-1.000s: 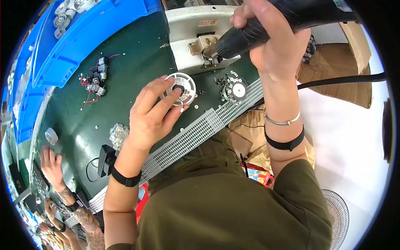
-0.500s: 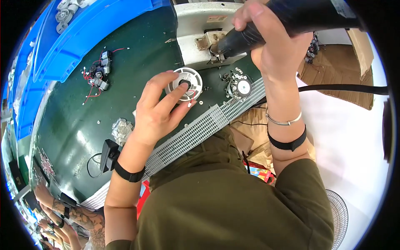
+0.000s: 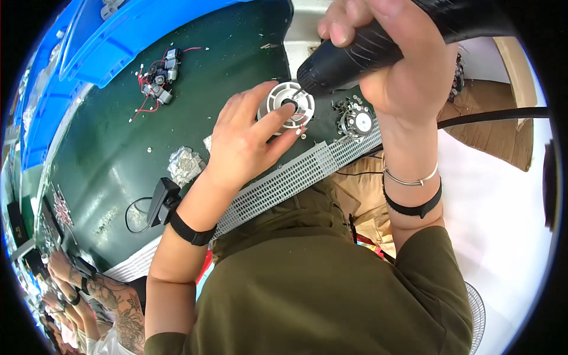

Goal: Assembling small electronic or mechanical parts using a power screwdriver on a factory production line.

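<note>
A white round plastic housing with a dark centre rests on the green bench, a short red wire and small white plug at its near side. Around its left side my left hand is closed, fingertips pressed near the dark centre. Gripped in my right hand is a black electric screwdriver, tilted down to the left. Its thin bit reaches the housing's inner face beside my left fingertips; whether a screw sits on the bit is too small to tell.
Right of the housing stands a round speaker-like part with small metal pieces around it. Small motors with red wires, a blue bin, a crumpled clear bag and a white perforated strip surround the work. A co-worker's tattooed arm is lower left.
My right hand has brought the screwdriver tip from the pale metal machine at the back down to the white housing. The view has shifted, and my left hand still grips the housing.
</note>
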The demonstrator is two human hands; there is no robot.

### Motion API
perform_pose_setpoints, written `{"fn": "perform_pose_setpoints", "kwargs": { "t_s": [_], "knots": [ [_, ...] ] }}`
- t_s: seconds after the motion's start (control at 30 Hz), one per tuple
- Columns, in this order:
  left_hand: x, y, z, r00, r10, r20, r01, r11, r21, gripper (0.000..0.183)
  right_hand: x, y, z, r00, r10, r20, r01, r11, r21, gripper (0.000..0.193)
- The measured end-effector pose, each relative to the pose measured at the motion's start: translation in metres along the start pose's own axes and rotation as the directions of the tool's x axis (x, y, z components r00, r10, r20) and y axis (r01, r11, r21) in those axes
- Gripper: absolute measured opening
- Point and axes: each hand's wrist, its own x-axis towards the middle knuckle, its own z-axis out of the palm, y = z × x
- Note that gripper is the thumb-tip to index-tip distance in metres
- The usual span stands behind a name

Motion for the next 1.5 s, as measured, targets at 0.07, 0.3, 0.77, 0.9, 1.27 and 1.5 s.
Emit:
{"fn": "perform_pose_setpoints", "kwargs": {
  "t_s": [0.07, 0.3, 0.77, 0.9, 1.27, 1.5],
  "knots": [
    [0.001, -0.001, 0.001, 1.0, 0.005, -0.004, -0.005, 1.0, -0.005, 0.029, 0.001, 0.005, -0.005, 1.0, -0.016, 0.015, 0.016, 1.0, 0.009, 0.049],
    [0.001, -0.003, 0.001, 1.0, 0.013, -0.014, -0.014, 1.0, -0.022, 0.031, 0.003, 0.015, -0.003, 0.997, -0.072, 0.023, 0.071, 0.997, 0.04, 0.049],
    [0.001, 0.001, 0.003, 1.0, -0.008, -0.026, 0.007, 0.999, -0.033, 0.031, 0.036, 0.059, -0.016, 0.807, -0.474, 0.351, 0.22, 0.794, 0.567, 0.047],
    [0.0, -0.003, 0.004, 0.999, -0.005, -0.044, 0.003, 0.999, -0.042, 0.031, 0.0, 0.021, 0.005, 0.996, 0.066, 0.054, -0.065, 0.998, -0.019, 0.048],
    [-0.001, 0.004, 0.01, 0.999, -0.03, -0.046, 0.029, 0.999, -0.033, 0.038, 0.006, 0.03, -0.015, 0.95, -0.13, 0.284, 0.189, 0.963, -0.19, 0.031],
    [0.001, -0.001, -0.042, 0.95, -0.232, -0.208, 0.239, 0.971, 0.007, 0.047, 0.042, 0.003, 0.028, 0.978, -0.206, 0.034, 0.204, 0.978, 0.051, 0.043]
  ]
}}
